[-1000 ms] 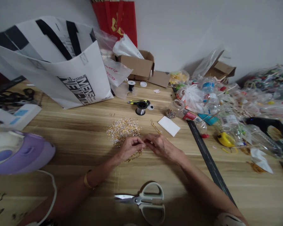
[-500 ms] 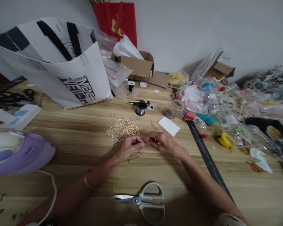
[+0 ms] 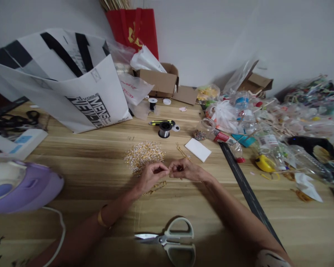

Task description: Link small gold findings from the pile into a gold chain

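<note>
My left hand (image 3: 153, 175) and my right hand (image 3: 184, 169) meet fingertip to fingertip over the table. Both are pinched closed, and whatever lies between their fingertips is too small to make out. Just behind the left hand spreads a pile of small gold and silver pieces (image 3: 143, 155). A gold chain-like strand (image 3: 157, 187) lies under and in front of the left hand. Another short gold strand (image 3: 182, 151) rests behind the right hand, beside a white rectangular pad (image 3: 198, 149). Scissors (image 3: 167, 238) with pale handles lie nearer to me, blades pointing left.
Behind the pile stand a wire spool (image 3: 165, 129), a yellow-black cutter (image 3: 159, 122) and a dark spool (image 3: 153, 104). A large white bag (image 3: 105, 89) and a purple appliance (image 3: 36, 187) are at left. Plastic bottles and bags (image 3: 269, 141) crowd the right, past a black strip (image 3: 239, 181).
My right hand has turned slightly, and its fingertips have come closer to those of my left hand. The view has shifted a little; the objects on the table lie as before.
</note>
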`<state>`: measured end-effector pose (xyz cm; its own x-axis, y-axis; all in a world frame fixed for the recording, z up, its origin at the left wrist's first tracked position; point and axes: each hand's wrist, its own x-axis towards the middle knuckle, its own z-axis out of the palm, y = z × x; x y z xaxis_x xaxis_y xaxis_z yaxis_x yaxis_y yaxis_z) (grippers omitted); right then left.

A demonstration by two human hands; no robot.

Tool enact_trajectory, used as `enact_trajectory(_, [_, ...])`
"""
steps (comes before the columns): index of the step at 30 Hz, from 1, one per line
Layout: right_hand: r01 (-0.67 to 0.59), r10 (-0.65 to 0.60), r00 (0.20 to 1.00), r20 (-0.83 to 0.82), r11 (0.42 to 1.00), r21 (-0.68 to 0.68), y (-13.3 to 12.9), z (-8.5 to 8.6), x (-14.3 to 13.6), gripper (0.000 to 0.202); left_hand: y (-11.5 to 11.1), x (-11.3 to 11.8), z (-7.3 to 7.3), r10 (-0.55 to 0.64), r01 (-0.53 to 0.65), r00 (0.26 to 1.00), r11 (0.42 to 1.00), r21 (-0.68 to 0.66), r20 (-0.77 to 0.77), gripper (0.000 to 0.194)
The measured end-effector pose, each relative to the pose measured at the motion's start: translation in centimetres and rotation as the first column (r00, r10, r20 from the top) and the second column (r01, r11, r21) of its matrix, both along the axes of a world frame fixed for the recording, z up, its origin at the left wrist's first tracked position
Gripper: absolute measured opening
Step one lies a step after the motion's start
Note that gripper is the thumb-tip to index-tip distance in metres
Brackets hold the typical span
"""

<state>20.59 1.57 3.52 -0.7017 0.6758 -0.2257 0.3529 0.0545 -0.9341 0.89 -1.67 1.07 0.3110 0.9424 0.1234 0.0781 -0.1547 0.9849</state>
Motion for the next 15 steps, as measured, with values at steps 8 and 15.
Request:
enact_trajectory(8, [0.027,-0.045,0.989,-0.138,0.991,-0.129,0.4,-1.1,0.0,0.026,0.0,-0.1,0.7,-0.016,0.016,1.000,0.999,-0.031,-0.002,0.011])
enact_trajectory(15, [-0.007,-0.025,0.983,-0.183,0.985,-0.173,0.6,-1.4,-0.1,0.021,0.0,0.0,1.3,-0.012,0.011,1.000,0.999,-0.054,-0.012,0.010])
